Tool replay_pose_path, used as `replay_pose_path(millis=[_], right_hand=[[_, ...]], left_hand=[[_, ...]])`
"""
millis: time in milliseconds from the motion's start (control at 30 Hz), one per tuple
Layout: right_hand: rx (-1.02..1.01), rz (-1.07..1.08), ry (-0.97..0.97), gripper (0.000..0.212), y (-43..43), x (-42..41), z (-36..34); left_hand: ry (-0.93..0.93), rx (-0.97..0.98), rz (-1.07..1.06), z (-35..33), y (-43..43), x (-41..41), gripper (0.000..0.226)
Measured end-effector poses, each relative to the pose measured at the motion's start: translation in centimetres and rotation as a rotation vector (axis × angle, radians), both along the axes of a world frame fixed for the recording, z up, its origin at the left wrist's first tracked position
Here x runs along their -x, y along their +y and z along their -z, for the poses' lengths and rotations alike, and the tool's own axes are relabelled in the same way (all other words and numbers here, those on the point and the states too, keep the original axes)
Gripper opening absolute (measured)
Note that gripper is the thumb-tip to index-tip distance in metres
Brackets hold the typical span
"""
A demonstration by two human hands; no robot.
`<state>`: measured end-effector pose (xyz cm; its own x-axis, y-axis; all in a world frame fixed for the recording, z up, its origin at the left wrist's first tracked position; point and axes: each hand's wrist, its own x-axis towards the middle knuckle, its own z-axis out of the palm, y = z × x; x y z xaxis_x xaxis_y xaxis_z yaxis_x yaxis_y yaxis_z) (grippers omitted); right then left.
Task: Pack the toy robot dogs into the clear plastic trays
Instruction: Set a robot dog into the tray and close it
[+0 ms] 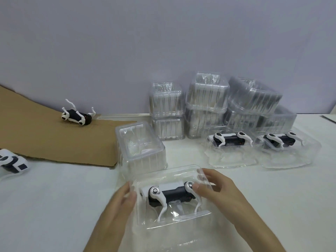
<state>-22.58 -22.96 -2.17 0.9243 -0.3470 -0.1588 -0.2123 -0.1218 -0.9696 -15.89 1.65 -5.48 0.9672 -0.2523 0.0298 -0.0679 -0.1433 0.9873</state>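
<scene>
While the toy robot dog point(171, 194) sits on its side in the near tray point(174, 225), we judge the step in hand to be seating it, since the body is in the moulded hollow but the legs may not have dropped into theirs. Our right hand point(218, 190) grasps the dog's rear end, thumb on the hip joint and fingers curled over the far side. Our left hand point(120, 202) grips nothing; its fingers lie fairly straight against the tray's left wall, steadying it on the counter point(54, 197).

The next move, as we read it, calls for a light downward press and perhaps a small nudge of the legs. The tray is thin and will likely flex, so the left hand should brace it.

Two packed dogs point(231, 139) rest in trays to the right, in front of a stack of empty trays point(207, 106), and one spare tray point(140, 148) stands just behind ours. More work remains: a loose dog point(76, 116) lies legs-up on the cardboard point(45, 139), and another point(12, 160) shows at the left edge.
</scene>
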Motion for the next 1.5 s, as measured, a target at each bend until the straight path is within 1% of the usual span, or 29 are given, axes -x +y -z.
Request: replay_pose_path(millis=[33,67,167,200,300,367,467,533,567,667,733,867,933,1000,1067,1133,1200,1267,1300,1367,1433,1500], right_hand=[[-0.010,-0.005,-0.007,0.049,-0.2,0.1,0.0],[-0.016,-0.006,-0.012,0.051,-0.4,0.3,0.1],[-0.031,-0.019,-0.025,0.051,-0.9,0.9,0.1],[-0.051,-0.030,-0.043,0.052,-1.1,1.2,0.2],[-0.192,-0.059,-0.100,0.059,-1.4,2.1,0.4],[-0.262,-0.065,-0.092,0.063,-1.9,2.4,0.4],[-0.272,-0.138,-0.016,0.080,-2.5,2.8,0.1],[-0.275,-0.177,0.004,0.084,-2.7,2.9,-0.1],[-0.267,-0.186,-0.012,0.083,-2.7,3.0,-0.1],[-0.214,-0.168,-0.140,0.078,-2.4,3.0,-0.2],[-0.196,-0.115,-0.213,0.078,-2.1,3.0,-0.4],[-0.253,-0.018,-0.270,0.090,-2.2,3.1,-0.3],[-0.259,0.011,-0.273,0.091,-2.1,3.2,-0.4],[-0.241,0.048,-0.280,0.086,-2.1,3.3,-0.5],[-0.205,0.090,-0.253,0.081,-2.0,3.2,-0.6],[-0.165,0.107,-0.162,0.081,-1.9,3.2,-0.8],[-0.185,0.072,-0.016,0.080,-1.9,3.1,-0.9],[-0.211,0.089,0.097,0.072,-2.0,3.1,-0.9],[-0.165,0.136,0.103,0.067,-2.2,3.1,-0.9],[0.010,0.226,0.060,0.069,-2.6,3.2,-0.8],[0.232,0.245,-0.012,0.065,-2.7,3.4,-0.8],[0.500,0.212,-0.146,0.056,-2.5,3.6,-0.9]], left_hand=[[0.050,0.007,0.047,-0.2,-0.3,0.3,0.053],[0.063,0.019,0.083,-0.4,-0.6,0.7,0.058],[0.030,0.084,0.114,-0.4,-1.4,1.5,0.088],[0.027,0.116,0.125,-0.5,-1.6,1.7,0.092],[-0.003,0.158,0.200,-1.0,-2.2,1.7,0.087],[-0.109,0.136,0.179,-1.0,-2.7,2.0,0.086],[-0.342,0.101,0.075,-0.8,-2.7,2.2,0.094],[-0.384,0.089,0.083,-1.1,-2.4,1.8,0.099],[-0.352,0.102,0.114,-1.4,-2.3,1.5,0.102],[-0.108,0.193,0.159,-2.2,-2.5,0.5,0.110],[-0.038,0.186,0.178,-2.2,-2.8,0.1,0.114],[-0.072,0.067,0.244,-2.1,-3.3,-0.2,0.130],[-0.075,0.077,0.212,-2.2,-3.5,-0.2,0.127],[-0.072,0.104,0.177,-2.2,-3.8,0.0,0.116],[-0.075,0.097,0.157,-1.9,-4.2,0.1,0.108],[-0.056,0.093,0.136,-1.7,-4.3,-0.1,0.104],[0.048,0.128,0.139,-1.9,-4.2,-0.4,0.103],[0.138,0.196,0.151,-2.0,-3.9,-0.6,0.093],[0.138,0.195,0.148,-1.9,-3.7,-0.7,0.085],[0.091,0.140,0.129,-1.6,-3.2,-0.8,0.077],[0.023,0.056,0.154,-1.1,-2.8,-0.4,0.074],[-0.107,-0.068,0.181,-0.9,-2.7,0.2,0.072]])
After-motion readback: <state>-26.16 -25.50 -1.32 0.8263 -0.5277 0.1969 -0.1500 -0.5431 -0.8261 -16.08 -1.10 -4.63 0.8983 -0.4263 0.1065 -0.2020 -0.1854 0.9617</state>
